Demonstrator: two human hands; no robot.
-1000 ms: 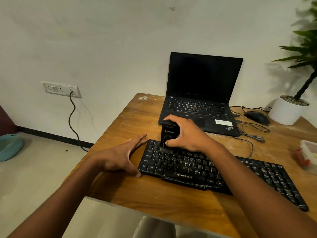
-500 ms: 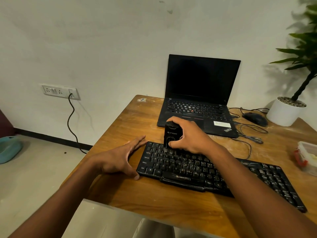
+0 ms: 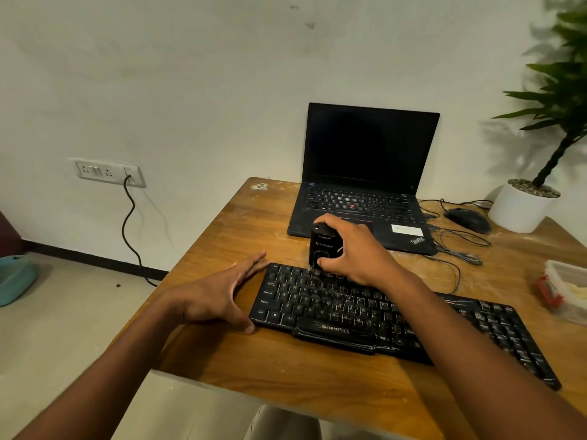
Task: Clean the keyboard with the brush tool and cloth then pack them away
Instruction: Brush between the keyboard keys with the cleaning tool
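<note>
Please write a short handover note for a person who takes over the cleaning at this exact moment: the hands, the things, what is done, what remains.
Right hand grips the brush tool, bristles down on the upper-left keys of the keyboard.
Left hand lies open, flat against the keyboard's left end, steadying it.
Cloth: not in view.
Done: brushing is under way.
Left: brush the other keys, wipe with the cloth, pack both away.

Both forearms are bare from the bottom of the view to the wrists, with no sleeves, watch, rings or bands on the left hand (image 3: pixel 219 296) or the right hand (image 3: pixel 355 252), and pale fabric shows at the lap below the table edge.
</note>
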